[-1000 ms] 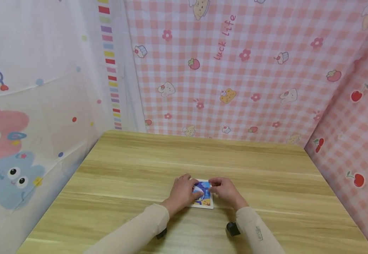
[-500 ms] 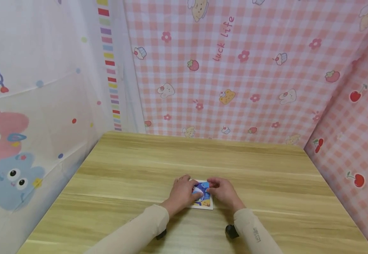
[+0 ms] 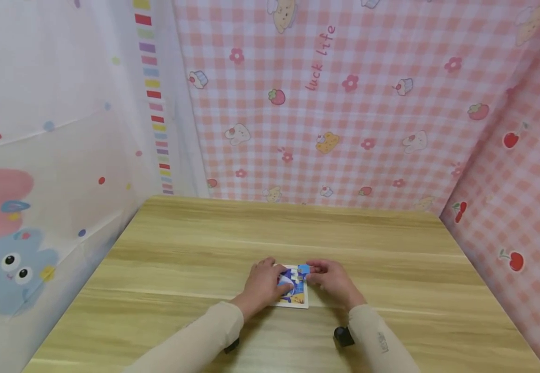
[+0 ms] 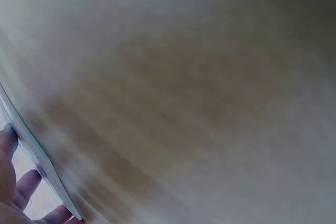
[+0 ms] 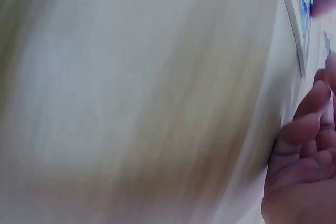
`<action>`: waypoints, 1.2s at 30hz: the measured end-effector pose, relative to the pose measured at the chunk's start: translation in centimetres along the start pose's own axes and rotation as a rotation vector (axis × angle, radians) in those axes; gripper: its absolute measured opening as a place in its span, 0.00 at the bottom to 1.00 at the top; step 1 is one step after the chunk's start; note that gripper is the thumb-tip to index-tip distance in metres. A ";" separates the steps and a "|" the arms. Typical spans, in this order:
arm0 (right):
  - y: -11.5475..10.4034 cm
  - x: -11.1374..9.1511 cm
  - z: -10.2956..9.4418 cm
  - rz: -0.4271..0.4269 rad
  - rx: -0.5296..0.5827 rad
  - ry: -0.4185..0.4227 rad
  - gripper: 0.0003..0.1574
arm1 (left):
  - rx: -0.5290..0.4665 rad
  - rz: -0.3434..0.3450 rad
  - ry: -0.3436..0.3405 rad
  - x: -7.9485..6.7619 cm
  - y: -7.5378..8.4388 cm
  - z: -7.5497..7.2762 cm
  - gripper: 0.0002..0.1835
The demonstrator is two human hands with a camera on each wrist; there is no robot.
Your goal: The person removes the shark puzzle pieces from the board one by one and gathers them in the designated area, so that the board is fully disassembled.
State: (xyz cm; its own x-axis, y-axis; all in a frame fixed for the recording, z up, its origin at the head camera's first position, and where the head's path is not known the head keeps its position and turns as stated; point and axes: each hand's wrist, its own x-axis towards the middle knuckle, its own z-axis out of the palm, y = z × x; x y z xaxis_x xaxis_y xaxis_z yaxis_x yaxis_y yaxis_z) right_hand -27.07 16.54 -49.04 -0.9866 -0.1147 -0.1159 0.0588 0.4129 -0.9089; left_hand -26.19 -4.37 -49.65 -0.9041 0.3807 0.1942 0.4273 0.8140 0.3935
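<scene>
A small jigsaw puzzle point(image 3: 299, 298) in a white frame lies flat on the wooden table, its picture mostly blue and purple with some yellow. My left hand point(image 3: 261, 284) rests over its left side, thumb and fingertips touching the surface, covering that part. At the upper right corner, my right hand point(image 3: 330, 280) pinches a blue puzzle piece point(image 3: 304, 269) between thumb and fingers. A pale gap shows in the picture just left of that piece. The left wrist view catches the frame's edge point(image 4: 39, 153) beside the left fingers; the right wrist view shows the right hand's curled fingers point(image 5: 302, 129).
The wood-grain table point(image 3: 181, 243) stretches around the puzzle. A pink checked cloth point(image 3: 344, 114) hangs behind, and a white cartoon cloth point(image 3: 65, 171) on the left. Dark wrist devices point(image 3: 343, 336) show under the sleeves.
My right hand has drawn slightly right with the blue piece, which now shows lifted from the picture, and a pale gap has appeared. The left hand stays on the puzzle. The head view has shifted slightly.
</scene>
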 end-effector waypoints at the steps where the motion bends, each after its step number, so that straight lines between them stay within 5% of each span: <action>1: 0.2 0.0 -0.4 0.004 0.008 -0.007 0.21 | 0.006 0.001 -0.001 0.0 0.0 0.0 0.25; 23: 5.7 -2.9 -12.8 0.080 -0.048 -0.042 0.31 | 0.046 0.017 -0.007 -0.2 0.2 -0.3 0.24; 36: 7.4 -3.6 -16.6 0.070 -0.072 -0.080 0.33 | 0.062 0.001 -0.023 -0.1 0.2 0.0 0.25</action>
State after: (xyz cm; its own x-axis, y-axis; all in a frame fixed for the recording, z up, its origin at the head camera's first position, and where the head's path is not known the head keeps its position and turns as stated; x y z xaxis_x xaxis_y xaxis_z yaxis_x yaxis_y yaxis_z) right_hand -25.62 35.04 -48.69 -0.9650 -0.1542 -0.2122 0.1129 0.4861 -0.8666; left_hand -26.03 -4.23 -49.63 -0.9039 0.3909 0.1737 0.4275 0.8389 0.3369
